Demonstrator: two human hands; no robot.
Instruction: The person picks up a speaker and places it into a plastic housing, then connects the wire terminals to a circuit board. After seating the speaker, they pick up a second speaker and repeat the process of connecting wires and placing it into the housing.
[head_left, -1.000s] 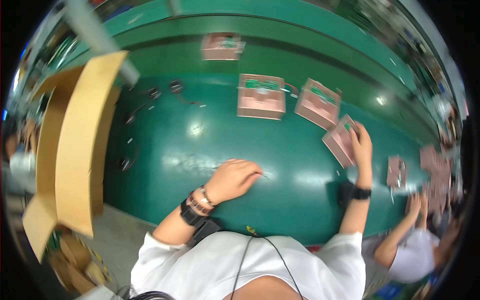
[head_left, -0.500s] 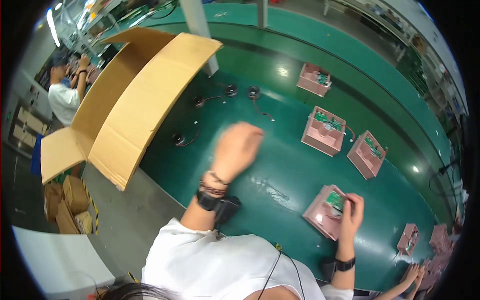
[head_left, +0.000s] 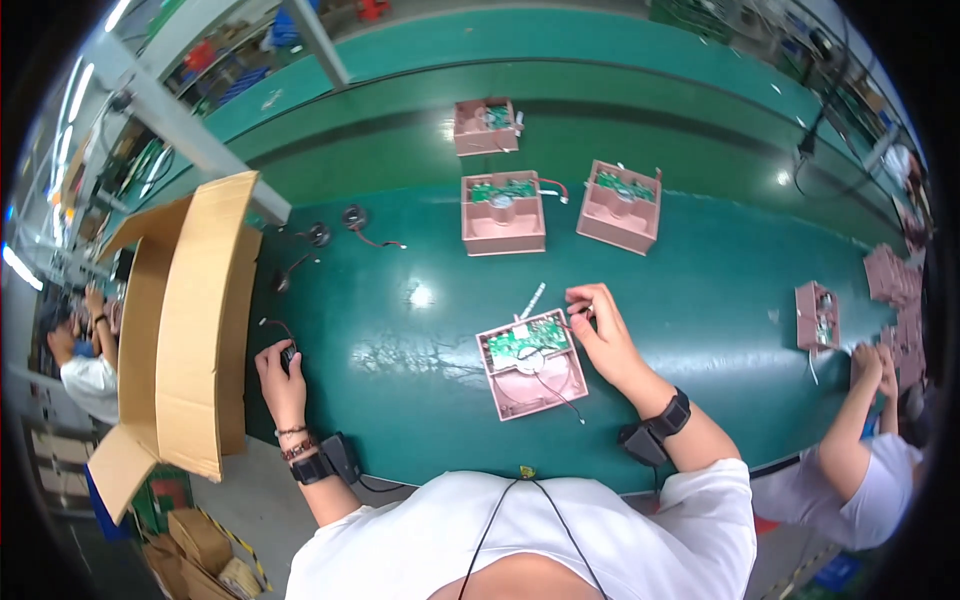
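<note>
Closed around a small round black part (head_left: 289, 355), your left hand (head_left: 281, 388) sits low on the left side of the head view, just beside the cardboard box (head_left: 190, 320). A thin lead (head_left: 277, 324) runs out beyond your fingertips, so carry the part by its rim and let the lead trail loose; tugging would probably strain its joint. Your right hand (head_left: 610, 340) curls its thumb and fingers in at the far right corner of the open pink housing (head_left: 530, 395), near a bit of reddish wire (head_left: 587, 313); whether they pinch it, I cannot tell. The housing lies on the green bench (head_left: 420, 430) between your 2 hands, nearer the right, its circuit board (head_left: 512, 346) facing up along the far side. A dark wire (head_left: 566, 401) crosses the near wall; keep your wrist from snagging it. Beyond your left hand, 3 loose round parts (head_left: 354, 216) lie with leads spread; avoid sweeping across them.
</note>
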